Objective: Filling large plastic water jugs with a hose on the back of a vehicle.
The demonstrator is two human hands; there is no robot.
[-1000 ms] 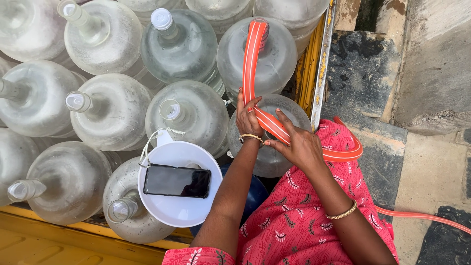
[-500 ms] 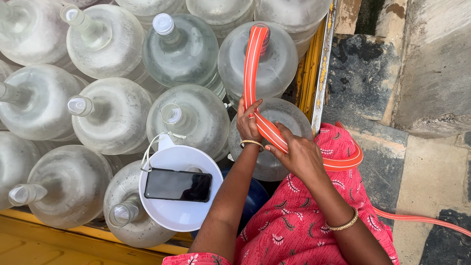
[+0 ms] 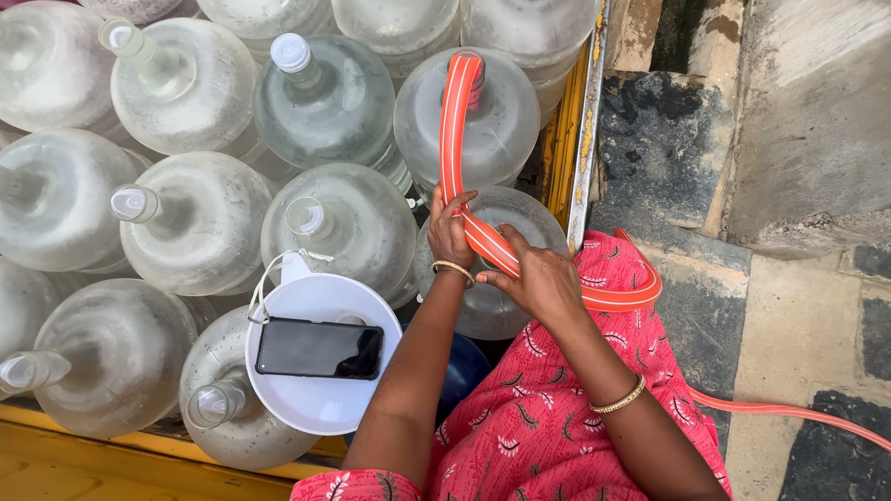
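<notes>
My left hand [image 3: 450, 232] and my right hand [image 3: 538, 276] both grip an orange striped hose [image 3: 453, 130], side by side over a large clear water jug [image 3: 520, 209]. Beyond my hands the hose runs up and bends into the neck of another jug [image 3: 497, 102] further back. Behind my right hand it loops past my red patterned clothing [image 3: 548, 427] and trails off along the ground at the right [image 3: 789, 413]. Both wrists wear gold bangles.
Several big translucent water jugs [image 3: 195, 223] with white caps stand packed in a yellow-edged cart [image 3: 571, 158]. A white funnel-like bowl [image 3: 320, 408] holding a black phone [image 3: 318, 349] rests on one jug. Stone paving [image 3: 807, 306] lies at the right.
My hands have shifted slightly along the hose, still holding it. The hose's far end stays at the back jug's neck.
</notes>
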